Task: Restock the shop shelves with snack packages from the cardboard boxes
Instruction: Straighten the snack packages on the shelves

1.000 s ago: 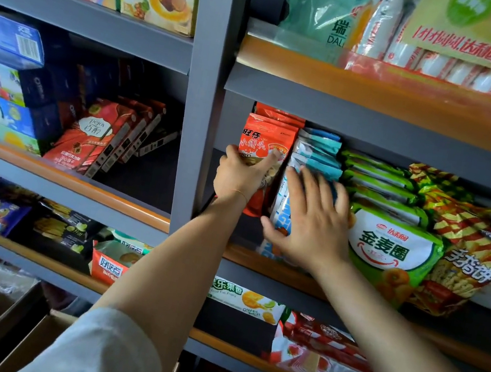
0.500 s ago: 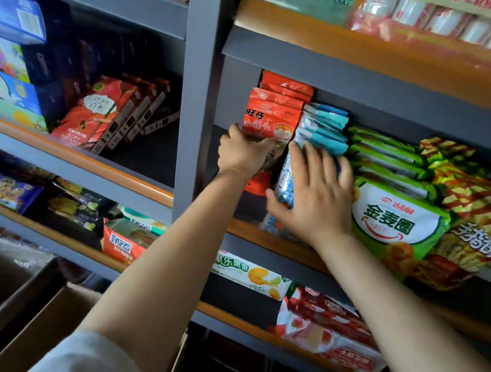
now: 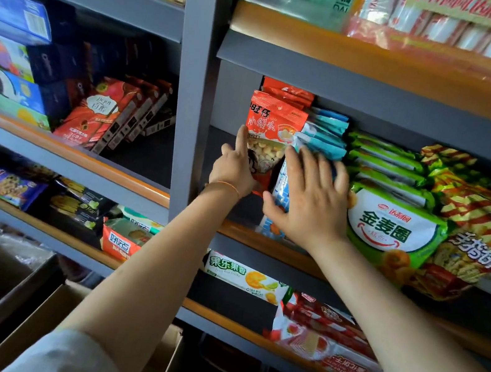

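Head view showed my left hand (image 3: 234, 169) against the red snack pouch (image 3: 269, 144) standing at the left end of the middle shelf (image 3: 264, 238), index finger straight up along its left edge at about eleven o'clock from the wrist, the other fingers tucked behind the pouch's lower corner where I could not see whether they pinched it. My right hand (image 3: 306, 203), just at three o'clock of it, lay flat with fingers spread, pressing the blue packets (image 3: 321, 140) back. I judged the pouch light, soft and crinkly, apt to slump or slide on its glossy film, best steadied by its side edges or top seal. Cardboard boxes (image 3: 25, 327) sat at seven o'clock, cut off by the frame. The pouch's base and the blue packet's front were hidden by my hands.
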The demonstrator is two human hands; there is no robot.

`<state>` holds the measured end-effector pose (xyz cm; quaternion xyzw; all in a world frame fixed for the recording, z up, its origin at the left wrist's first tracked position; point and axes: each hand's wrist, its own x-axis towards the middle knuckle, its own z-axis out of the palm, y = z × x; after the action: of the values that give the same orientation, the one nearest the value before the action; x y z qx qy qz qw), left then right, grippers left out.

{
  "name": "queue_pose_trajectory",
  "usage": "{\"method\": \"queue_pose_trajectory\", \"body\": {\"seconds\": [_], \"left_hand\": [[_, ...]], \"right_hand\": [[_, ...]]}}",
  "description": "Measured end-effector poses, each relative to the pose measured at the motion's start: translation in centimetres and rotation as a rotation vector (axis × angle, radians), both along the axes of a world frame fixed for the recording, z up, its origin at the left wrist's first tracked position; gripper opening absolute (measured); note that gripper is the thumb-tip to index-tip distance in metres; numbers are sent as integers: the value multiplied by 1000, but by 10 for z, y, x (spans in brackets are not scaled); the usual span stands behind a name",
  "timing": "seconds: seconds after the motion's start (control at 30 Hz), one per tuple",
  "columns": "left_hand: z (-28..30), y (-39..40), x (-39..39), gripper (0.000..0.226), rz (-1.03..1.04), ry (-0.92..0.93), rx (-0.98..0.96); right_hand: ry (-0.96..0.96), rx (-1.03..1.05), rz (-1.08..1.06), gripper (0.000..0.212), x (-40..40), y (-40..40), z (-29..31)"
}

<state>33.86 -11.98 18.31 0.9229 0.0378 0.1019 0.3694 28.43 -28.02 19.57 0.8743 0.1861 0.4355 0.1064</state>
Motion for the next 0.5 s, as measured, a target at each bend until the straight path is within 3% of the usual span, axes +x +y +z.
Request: {"method": "queue_pose_trajectory", "body": {"seconds": [0.17, 0.27, 0.4, 0.5], "left_hand": [[-1, 8, 5, 96, 28, 17, 29], [-3, 10, 6, 96, 85, 28, 80], [-1, 8, 10, 88, 36, 53, -342], [-4, 9, 14, 89, 10, 110, -473]], "right_hand": [[7, 0, 5, 73, -1, -1, 0], [3, 1, 3, 72, 0, -1, 0], [7, 8, 6, 72, 0, -1, 0], [8, 14, 8, 71, 0, 0, 0]]}}
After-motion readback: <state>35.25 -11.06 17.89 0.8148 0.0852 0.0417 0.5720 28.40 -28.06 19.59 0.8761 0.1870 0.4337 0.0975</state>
